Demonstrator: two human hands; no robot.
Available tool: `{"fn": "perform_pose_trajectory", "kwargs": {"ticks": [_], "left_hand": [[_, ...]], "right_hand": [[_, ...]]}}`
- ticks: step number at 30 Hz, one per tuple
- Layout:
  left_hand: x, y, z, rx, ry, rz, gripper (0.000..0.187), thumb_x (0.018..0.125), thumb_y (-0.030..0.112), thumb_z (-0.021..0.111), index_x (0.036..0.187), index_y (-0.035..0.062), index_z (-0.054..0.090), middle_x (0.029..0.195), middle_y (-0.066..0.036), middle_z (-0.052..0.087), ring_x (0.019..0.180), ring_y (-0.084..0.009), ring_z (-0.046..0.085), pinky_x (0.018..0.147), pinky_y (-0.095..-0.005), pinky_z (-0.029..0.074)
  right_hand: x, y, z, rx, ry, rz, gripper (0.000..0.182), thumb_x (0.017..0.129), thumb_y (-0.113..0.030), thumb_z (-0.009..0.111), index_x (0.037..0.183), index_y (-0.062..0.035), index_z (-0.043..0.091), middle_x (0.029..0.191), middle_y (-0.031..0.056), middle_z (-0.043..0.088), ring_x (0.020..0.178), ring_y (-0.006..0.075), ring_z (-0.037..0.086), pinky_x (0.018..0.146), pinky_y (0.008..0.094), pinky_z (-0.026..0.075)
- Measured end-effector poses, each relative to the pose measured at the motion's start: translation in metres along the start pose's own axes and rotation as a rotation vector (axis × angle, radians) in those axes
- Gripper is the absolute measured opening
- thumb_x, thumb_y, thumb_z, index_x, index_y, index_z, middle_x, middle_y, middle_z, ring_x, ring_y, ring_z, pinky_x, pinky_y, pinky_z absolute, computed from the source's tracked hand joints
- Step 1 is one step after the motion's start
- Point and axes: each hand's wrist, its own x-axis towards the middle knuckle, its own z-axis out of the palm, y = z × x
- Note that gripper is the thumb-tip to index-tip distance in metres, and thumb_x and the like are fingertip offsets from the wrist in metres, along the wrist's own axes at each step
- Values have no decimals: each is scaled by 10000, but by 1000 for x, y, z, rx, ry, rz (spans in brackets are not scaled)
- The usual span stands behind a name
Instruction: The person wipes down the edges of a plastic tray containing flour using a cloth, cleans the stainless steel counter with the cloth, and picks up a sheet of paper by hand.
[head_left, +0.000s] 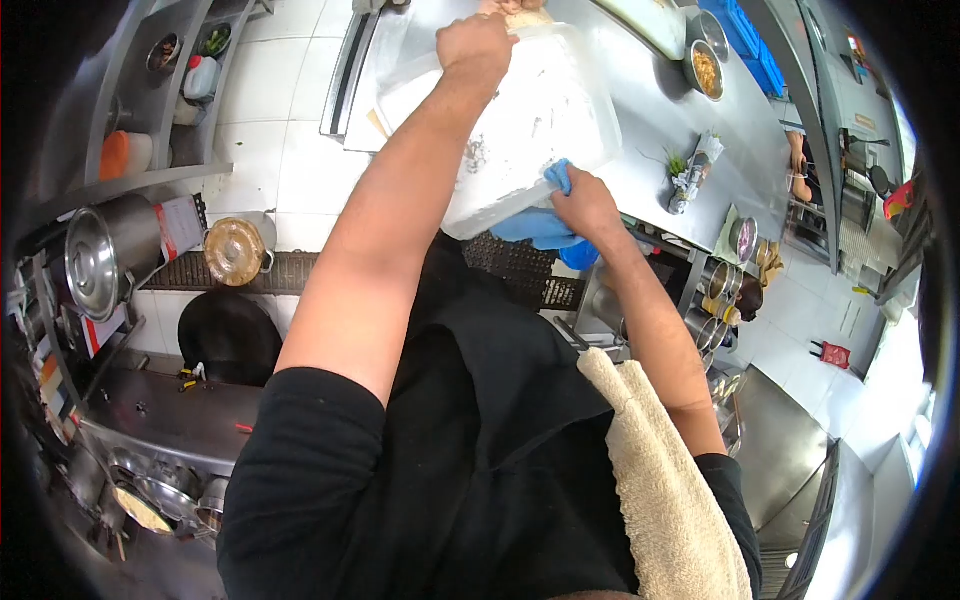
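Note:
A large translucent white plastic tub point(535, 120) lies tilted between my hands at the steel counter's edge. My left hand point(475, 42) is closed at the tub's far left rim, next to some pinkish-tan food point(520, 12) at the top edge. On the near right side, my right hand point(588, 205) grips a blue cloth point(560, 177) against the tub's rim. More blue cloth hangs below the tub. Dark specks show on the tub's pale surface. A beige towel point(655, 470) hangs over the front of my black clothing.
The steel counter point(650, 135) bears a bowl of yellowish food point(705, 73), a wrapped bunch of greens point(692, 175) and a white board point(645, 20). Pots stand below at right. A large lidded pot point(95, 262) and shelves are at left. Another person's arm point(798, 170) shows at far right.

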Motion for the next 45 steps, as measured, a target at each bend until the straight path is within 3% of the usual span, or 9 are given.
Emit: {"fn": "perform_pose_trajectory", "kwargs": {"ticks": [5,11,16,19,27,36,40,43,45], "left_hand": [[-27,-20,6,-54,38,-153,608,948,510,664,1338,60,541,1211,-196,676,1155,-331,665,929,-459,520],[-5,16,-8,210,366,390,635,866,458,780,1363,126,564,1355,-154,594,1284,-305,570,1080,-463,387],[40,50,-8,379,152,648,451,928,475,709,1292,210,687,1396,-71,599,1322,-227,559,1136,-452,320],[52,55,20,320,108,699,364,936,438,680,1186,181,742,1309,-58,653,1248,-269,613,1116,-448,410],[50,46,23,236,7,699,342,980,429,629,1168,168,747,1206,-34,693,1217,-261,633,1014,-405,521],[44,36,7,114,16,626,269,971,360,655,1078,137,762,1133,-60,725,1117,-266,673,936,-431,535],[41,45,3,126,-18,530,330,1026,415,575,1169,163,731,1202,-44,683,1204,-260,634,985,-422,531],[61,40,32,131,213,582,325,1016,427,607,1094,131,719,1095,-92,712,1086,-290,680,899,-434,546],[50,49,7,90,119,447,337,953,427,679,1062,119,760,1052,-115,745,1032,-274,710,853,-428,554]], "right_hand": [[10,31,-32,-162,0,-91,376,900,-182,619,1266,-101,644,1110,229,715,1062,418,674,933,516,531],[58,80,-63,-272,38,-303,420,884,-113,598,1302,-107,637,1159,233,698,1085,419,657,950,508,517],[91,83,-120,-320,87,-213,505,901,-124,596,1405,-129,603,1193,219,695,1138,413,644,975,498,512],[121,69,-136,-457,85,-240,502,920,-116,559,1419,-160,595,1194,202,700,1140,397,653,970,489,521],[94,67,-86,-526,46,-140,398,950,-89,457,1320,-164,581,1146,201,701,1084,392,685,907,505,551],[-42,44,3,-360,-92,24,371,904,-50,549,1264,-138,579,1097,200,665,1013,419,689,853,518,565],[-61,65,5,-351,-100,22,365,898,-47,559,1249,-141,587,1090,196,669,1018,417,690,852,524,562],[-55,77,3,-326,-114,68,392,890,-81,580,1280,-123,578,1089,218,699,1029,425,690,864,537,556],[-54,80,8,-256,-127,183,408,889,-115,591,1296,-101,567,1098,231,711,1043,426,690,880,545,551]]}}
